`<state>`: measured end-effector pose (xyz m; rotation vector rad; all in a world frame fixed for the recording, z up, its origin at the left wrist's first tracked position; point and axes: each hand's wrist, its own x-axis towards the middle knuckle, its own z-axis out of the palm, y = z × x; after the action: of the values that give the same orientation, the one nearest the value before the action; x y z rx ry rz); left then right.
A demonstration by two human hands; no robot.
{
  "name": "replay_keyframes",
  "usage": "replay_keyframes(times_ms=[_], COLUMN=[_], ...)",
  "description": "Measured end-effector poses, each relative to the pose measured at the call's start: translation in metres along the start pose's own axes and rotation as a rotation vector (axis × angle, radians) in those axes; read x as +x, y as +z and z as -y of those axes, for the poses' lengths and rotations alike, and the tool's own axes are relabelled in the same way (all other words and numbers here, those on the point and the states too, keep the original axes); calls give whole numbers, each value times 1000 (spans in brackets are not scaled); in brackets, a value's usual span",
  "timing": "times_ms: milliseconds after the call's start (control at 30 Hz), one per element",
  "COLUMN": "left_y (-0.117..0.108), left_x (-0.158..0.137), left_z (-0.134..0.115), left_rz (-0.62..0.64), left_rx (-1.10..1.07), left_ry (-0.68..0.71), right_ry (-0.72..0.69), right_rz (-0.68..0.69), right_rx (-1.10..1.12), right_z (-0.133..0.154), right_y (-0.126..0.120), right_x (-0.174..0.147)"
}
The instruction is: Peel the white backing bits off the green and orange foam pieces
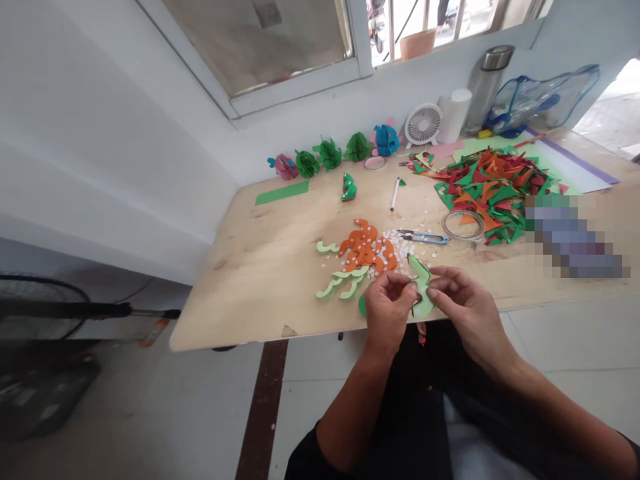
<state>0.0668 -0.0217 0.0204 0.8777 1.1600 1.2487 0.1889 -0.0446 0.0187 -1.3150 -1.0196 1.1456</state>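
Over the front edge of the table, my left hand (393, 307) and my right hand (463, 303) pinch a light green wavy paper cutout (424, 293) from its two sides. A darker green edge shows along the cutout. Just beyond my left hand lies a pile of orange paper cutouts (365, 245), dotted with small white squares. Light green wavy strips (334, 283) lie left of them. Many white paper bits (400, 253) are scattered around, beside blue-handled thread snips (425, 237). Part of a green paper piece (363, 307) shows behind my left hand.
A heap of red, orange and green scraps (495, 187) covers the right side, with a tape roll (464, 225) beside it. Paper ornaments (330, 153), a small white fan (423, 125) and a flask (487, 90) stand along the wall. A pen (395, 195) lies mid-table.
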Motion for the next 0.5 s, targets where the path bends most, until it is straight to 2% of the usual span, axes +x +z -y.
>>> replay_keyframes(times_ms=[200, 333, 500], left_y=[-2, -3, -5], left_x=[-7, -13, -18], left_z=[-3, -5, -6], left_rz=[60, 108, 156], left_rx=[1, 23, 26], left_ry=[-24, -38, -73], right_ry=[121, 206, 208], right_rz=[112, 89, 57], right_rx=[162, 253, 295], right_z=[10, 10, 8], right_y=[1, 0, 0], right_x=[-3, -2, -1])
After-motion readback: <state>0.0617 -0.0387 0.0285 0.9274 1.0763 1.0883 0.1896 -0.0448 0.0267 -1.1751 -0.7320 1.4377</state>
